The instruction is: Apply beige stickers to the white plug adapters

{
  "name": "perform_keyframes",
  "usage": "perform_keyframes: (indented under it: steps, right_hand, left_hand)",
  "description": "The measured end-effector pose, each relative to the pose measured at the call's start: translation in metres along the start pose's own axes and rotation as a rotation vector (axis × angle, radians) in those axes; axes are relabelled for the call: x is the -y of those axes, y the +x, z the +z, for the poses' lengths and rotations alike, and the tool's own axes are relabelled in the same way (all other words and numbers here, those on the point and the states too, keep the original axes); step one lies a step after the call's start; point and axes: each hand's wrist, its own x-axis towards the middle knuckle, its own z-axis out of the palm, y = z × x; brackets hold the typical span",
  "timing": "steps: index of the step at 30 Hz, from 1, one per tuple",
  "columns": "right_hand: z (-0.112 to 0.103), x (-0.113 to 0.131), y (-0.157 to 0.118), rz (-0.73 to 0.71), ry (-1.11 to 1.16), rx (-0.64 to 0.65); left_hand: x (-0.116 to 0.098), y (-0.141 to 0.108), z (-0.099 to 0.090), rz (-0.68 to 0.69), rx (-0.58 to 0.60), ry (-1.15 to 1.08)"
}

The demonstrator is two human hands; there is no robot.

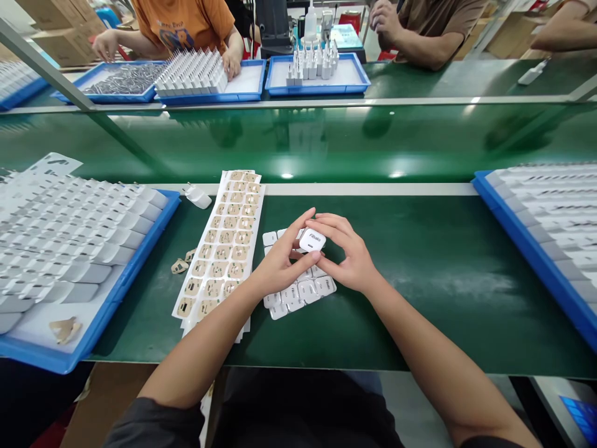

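Pinching a smooth, boxy white charger (312, 239), both hands (351, 258), flat green worktop (429, 280) beneath.

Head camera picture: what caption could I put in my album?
Between blue trays, the left hand and right hand hold a white charger above a green table.

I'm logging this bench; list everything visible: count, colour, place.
Held charger: one, white, between hands
Gridded pieces: many, white, below hands
Patterned sheets: several, white and tan, left
Loose chargers: two, white, left; far right
Scraps: few, tan, left
Near trays: two, blue, both sides
Other chargers: many, white, in trays
Far trays: four, blue, opposite
Metal pieces: many, grey, opposite
Co-workers: several, orange and brown shirts, opposite
Boxes: several, brown, background
Worktop: one, green, centre
Left hand: one, bare, centre
Right hand: one, bare, centre
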Motion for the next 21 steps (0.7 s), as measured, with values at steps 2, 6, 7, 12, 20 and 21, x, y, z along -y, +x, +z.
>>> perform_keyframes:
  steps: [2, 6, 7, 12, 20, 21]
  right_hand:
    - [-0.0001, 0.0004, 0.0002, 0.010, 0.002, 0.001]
    - [0.0000, 0.0014, 0.0006, 0.029, 0.021, 0.002]
    - [0.0001, 0.0016, 0.0005, 0.036, 0.025, 0.001]
    - [0.0009, 0.0027, -0.0002, 0.051, 0.056, -0.013]
    - [0.0009, 0.0021, 0.0003, 0.059, 0.056, -0.007]
    - [0.0009, 0.0019, 0.0002, 0.054, 0.059, -0.008]
  left_hand:
    - [0.0001, 0.0001, -0.0003, 0.005, -0.009, 0.035]
    - [-0.0005, 0.0005, -0.0007, 0.028, -0.029, 0.108]
    - [-0.0007, 0.0007, -0.0007, 0.035, -0.034, 0.124]
    - [-0.0013, 0.0017, -0.0008, 0.042, -0.036, 0.145]
    - [-0.0021, 0.0011, -0.0006, 0.019, -0.034, 0.160]
    - [-0.0019, 0.0012, -0.0006, 0.021, -0.035, 0.158]
